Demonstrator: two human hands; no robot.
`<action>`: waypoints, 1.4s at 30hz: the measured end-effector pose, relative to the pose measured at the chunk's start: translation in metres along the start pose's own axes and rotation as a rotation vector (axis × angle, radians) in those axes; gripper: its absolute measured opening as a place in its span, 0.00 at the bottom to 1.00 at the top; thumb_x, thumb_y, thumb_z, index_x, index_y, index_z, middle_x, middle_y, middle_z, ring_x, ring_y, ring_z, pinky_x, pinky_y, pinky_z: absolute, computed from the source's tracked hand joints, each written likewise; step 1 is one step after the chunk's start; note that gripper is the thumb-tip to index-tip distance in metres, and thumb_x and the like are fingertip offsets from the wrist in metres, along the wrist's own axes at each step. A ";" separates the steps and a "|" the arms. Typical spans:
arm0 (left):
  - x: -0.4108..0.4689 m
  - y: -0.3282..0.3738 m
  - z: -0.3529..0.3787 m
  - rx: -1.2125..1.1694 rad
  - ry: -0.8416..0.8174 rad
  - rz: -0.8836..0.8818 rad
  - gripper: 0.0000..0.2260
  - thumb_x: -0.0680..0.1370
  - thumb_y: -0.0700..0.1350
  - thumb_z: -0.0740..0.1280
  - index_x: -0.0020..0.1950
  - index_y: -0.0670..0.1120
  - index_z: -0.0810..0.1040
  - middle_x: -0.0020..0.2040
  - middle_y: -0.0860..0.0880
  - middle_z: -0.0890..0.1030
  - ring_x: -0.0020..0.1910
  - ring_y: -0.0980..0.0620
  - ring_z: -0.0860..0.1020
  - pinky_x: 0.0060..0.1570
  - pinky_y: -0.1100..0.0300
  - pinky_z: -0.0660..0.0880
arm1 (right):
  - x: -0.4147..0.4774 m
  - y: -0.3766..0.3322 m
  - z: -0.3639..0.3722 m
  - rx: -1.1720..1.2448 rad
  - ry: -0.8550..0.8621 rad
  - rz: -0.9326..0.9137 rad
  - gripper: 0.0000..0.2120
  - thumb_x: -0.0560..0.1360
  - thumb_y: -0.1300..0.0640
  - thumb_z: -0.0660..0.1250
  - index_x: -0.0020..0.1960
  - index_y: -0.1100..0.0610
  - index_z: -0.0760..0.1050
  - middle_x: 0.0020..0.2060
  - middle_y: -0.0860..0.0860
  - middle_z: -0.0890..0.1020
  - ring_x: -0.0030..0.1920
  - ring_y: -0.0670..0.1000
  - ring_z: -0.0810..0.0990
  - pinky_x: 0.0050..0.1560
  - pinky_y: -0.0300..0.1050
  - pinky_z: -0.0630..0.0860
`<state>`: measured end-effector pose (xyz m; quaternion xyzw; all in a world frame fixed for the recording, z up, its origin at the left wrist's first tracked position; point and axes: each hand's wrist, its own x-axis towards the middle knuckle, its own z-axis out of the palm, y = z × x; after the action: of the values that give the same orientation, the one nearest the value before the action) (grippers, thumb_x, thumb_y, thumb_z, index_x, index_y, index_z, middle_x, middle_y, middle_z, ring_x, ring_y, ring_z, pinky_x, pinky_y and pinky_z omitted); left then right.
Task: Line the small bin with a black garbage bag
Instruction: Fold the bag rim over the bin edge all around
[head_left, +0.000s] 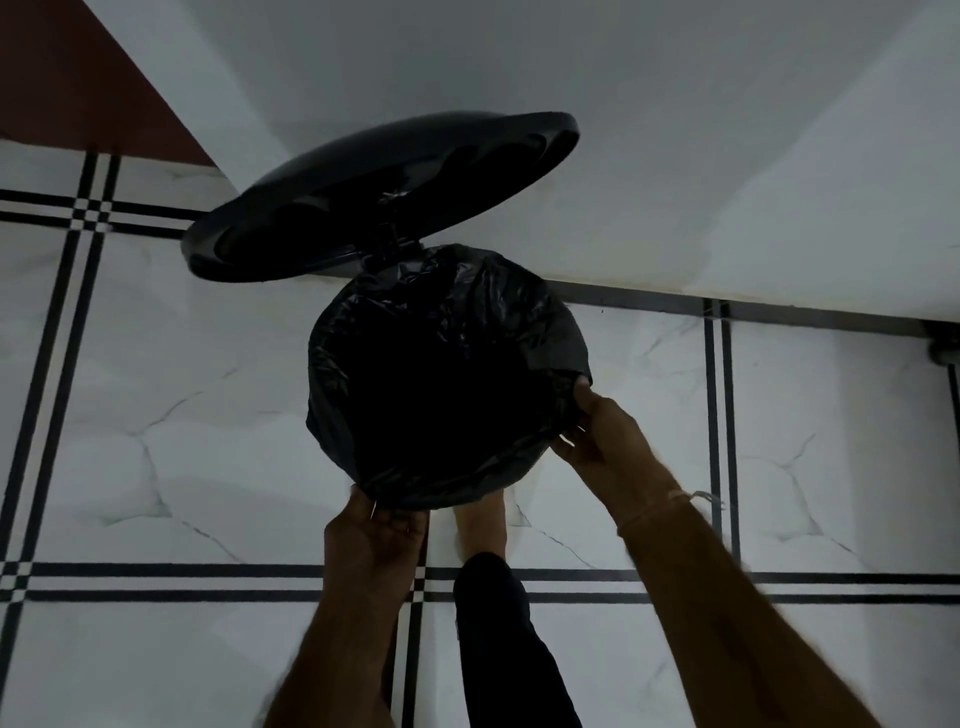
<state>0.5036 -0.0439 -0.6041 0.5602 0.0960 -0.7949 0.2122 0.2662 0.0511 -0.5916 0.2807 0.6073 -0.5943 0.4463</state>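
Dim room: white marble-look floor tiles (208, 415) with black lines, white wall (571, 78) far. Bin (566, 340) mid-floor by wall, lid (363, 197) up, black bag (441, 322) draped over rim. Left hand (376, 525) pinches bag's near edge; right hand (597, 431), fingers curled, grips right edge. Bare foot (480, 525) just near bin.

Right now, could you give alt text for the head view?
A left hand and right hand grip a black garbage bag folded over the rim of a small bin, its lid raised, on a white tiled floor.
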 end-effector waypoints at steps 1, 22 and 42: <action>0.001 0.000 0.001 -0.010 -0.017 -0.001 0.12 0.80 0.39 0.64 0.61 0.43 0.82 0.56 0.44 0.84 0.58 0.46 0.81 0.63 0.54 0.78 | 0.001 -0.001 0.001 -0.014 0.021 0.040 0.09 0.85 0.56 0.61 0.53 0.59 0.78 0.47 0.53 0.84 0.48 0.53 0.82 0.47 0.50 0.79; 0.018 0.013 -0.014 0.110 -0.112 0.164 0.18 0.83 0.51 0.61 0.50 0.45 0.89 0.58 0.45 0.87 0.56 0.50 0.86 0.58 0.54 0.81 | 0.028 0.027 -0.022 0.164 -0.229 -0.019 0.13 0.85 0.63 0.57 0.62 0.64 0.78 0.53 0.56 0.87 0.54 0.52 0.86 0.55 0.41 0.84; 0.030 0.050 -0.009 0.259 -0.074 0.146 0.16 0.83 0.53 0.64 0.48 0.50 0.90 0.55 0.48 0.88 0.53 0.49 0.87 0.56 0.50 0.82 | 0.021 -0.028 -0.008 0.080 -0.175 0.031 0.10 0.82 0.57 0.67 0.54 0.63 0.81 0.46 0.54 0.87 0.45 0.48 0.86 0.46 0.38 0.85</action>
<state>0.5250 -0.0923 -0.6309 0.5589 -0.0560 -0.8031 0.1988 0.2311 0.0509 -0.5977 0.2546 0.5372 -0.6336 0.4951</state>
